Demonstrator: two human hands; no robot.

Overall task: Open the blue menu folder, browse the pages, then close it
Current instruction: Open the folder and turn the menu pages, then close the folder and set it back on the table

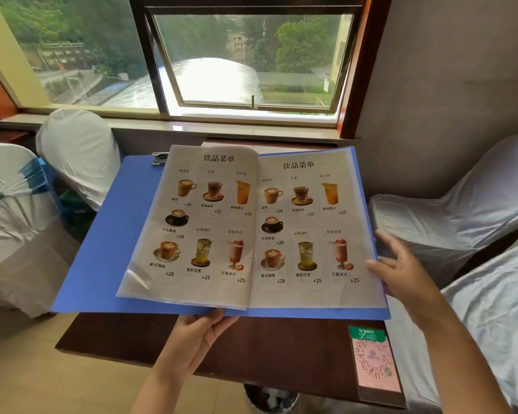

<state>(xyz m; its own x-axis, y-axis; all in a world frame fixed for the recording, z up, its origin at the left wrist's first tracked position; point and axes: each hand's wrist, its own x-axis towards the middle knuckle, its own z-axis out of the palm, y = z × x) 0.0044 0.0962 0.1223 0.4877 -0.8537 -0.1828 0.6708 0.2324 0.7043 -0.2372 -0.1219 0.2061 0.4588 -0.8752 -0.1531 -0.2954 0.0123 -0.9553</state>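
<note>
The blue menu folder lies open above a dark wooden table, showing two drink-menu pages in clear sleeves. The left page curls up slightly at its lower left corner. My left hand holds the folder from below at its near edge, close to the spine, fingers under the cover. My right hand is at the right edge of the right page, fingers spread and touching the page's outer edge.
A QR-code card lies on the table's near right corner. White-covered chairs stand at left and right. A window is behind the table. A bin sits under the table's near edge.
</note>
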